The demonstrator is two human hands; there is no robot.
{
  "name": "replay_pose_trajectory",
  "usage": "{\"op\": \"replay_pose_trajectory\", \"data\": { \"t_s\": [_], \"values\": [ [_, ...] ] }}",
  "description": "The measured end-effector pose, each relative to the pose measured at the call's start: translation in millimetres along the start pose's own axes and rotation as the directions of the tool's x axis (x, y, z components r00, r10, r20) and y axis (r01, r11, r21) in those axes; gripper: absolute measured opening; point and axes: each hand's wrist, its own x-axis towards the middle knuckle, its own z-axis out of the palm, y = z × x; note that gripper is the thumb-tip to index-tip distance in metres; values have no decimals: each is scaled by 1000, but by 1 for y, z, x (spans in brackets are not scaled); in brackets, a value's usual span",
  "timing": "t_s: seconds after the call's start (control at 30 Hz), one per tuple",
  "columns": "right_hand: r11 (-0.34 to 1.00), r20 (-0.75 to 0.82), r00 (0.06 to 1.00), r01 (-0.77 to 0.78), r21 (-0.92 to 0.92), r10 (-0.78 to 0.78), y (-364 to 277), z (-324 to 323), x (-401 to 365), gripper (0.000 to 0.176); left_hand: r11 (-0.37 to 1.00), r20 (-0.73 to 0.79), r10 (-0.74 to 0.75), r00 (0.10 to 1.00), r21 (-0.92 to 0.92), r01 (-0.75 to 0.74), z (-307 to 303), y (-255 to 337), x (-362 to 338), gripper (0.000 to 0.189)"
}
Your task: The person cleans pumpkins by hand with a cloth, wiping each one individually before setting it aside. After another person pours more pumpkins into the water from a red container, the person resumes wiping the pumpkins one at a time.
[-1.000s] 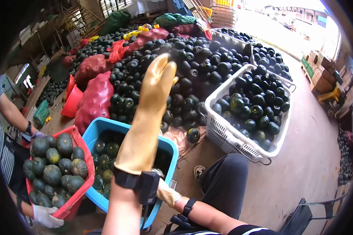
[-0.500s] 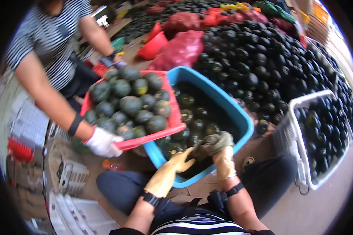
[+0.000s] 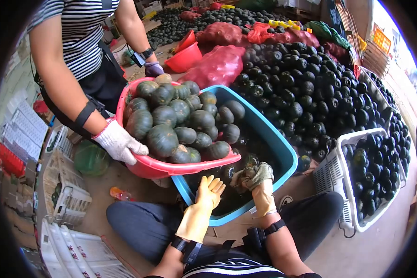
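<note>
My left hand [image 3: 207, 194], in a yellow rubber glove, is palm up with its fingers apart, just below the red basin's rim. My right hand [image 3: 260, 183], gloved too, grips a wet grey-green cloth [image 3: 251, 175] over the tub. The blue tub [image 3: 287, 150] stands between my knees with dark water in it. A co-worker's white-gloved hand [image 3: 120, 142] and purple-gloved hand [image 3: 154, 69] hold the red basin [image 3: 171, 167], which is heaped with dark green squashes [image 3: 162, 140] and tilts over the tub. Several squashes [image 3: 230, 133] lie at its lower right edge.
A large heap of squashes [image 3: 306, 88] lies behind the tub. On the right stands a white crate [image 3: 329, 167] full of squashes. Red mesh sacks [image 3: 215, 65] are at the back; a bottle [image 3: 120, 193] and another white crate [image 3: 74, 204] are on the left.
The co-worker has brought the red basin further over the tub and tipped it, and its squashes have shifted right. My left hand has turned palm up; my right hand keeps the cloth.
</note>
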Motion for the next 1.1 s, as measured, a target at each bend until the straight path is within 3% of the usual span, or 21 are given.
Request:
{"op": "replay_pose_trajectory", "data": {
  "t_s": [0.07,0.1,0.2,0.33,0.43,0.47,0.53,0.6,0.63,0.73,0.8,0.87,0.93,1.03,1.1],
  "values": [
    [979,-24,999,-43,-200,39,-14,7,-2,7,999,-55,26,998,-22,-27,4,3,2,59],
    [980,-113,984,-121,158,140,-41,21,-22,8,999,-52,47,998,1,-47,2,2,4,60],
    [933,-141,966,-162,322,216,-53,32,-34,8,993,-49,95,994,69,-91,6,4,-1,63],
    [958,-93,987,-99,268,128,-40,24,-31,8,993,-58,112,992,32,-110,7,7,-2,63],
    [851,-40,990,-96,517,135,-23,18,-10,32,989,-114,130,985,-49,-136,7,6,3,61],
    [896,-256,941,-92,435,221,-27,22,2,35,989,-113,132,985,-47,-138,7,6,2,61],
    [930,-464,842,-108,352,274,-28,20,5,38,990,-89,139,986,-25,-141,7,5,0,59],
    [929,-63,959,-250,274,277,-67,24,-32,33,989,-82,147,986,7,-147,11,8,1,59],
    [930,-124,946,-260,260,299,-101,44,-54,40,988,-78,151,986,37,-148,12,9,0,58],
    [898,-109,956,-213,385,274,-89,38,-47,39,980,-62,172,983,114,-165,13,6,3,57],
    [910,-133,961,-178,375,243,-80,33,-43,40,978,-63,165,984,138,-155,7,6,7,60],
    [833,268,945,-299,465,189,-46,11,-22,43,983,-40,165,985,88,-161,8,10,2,65],
    [838,324,934,-293,461,148,-38,8,-20,44,981,4,176,984,86,-176,7,10,2,71],
    [921,172,981,-152,359,95,-41,13,-22,46,986,12,166,986,15,-166,10,13,-5,78],
    [969,160,984,-115,218,81,-51,15,-31,41,978,23,194,981,-83,-192,7,16,-13,84]
  ]
}}
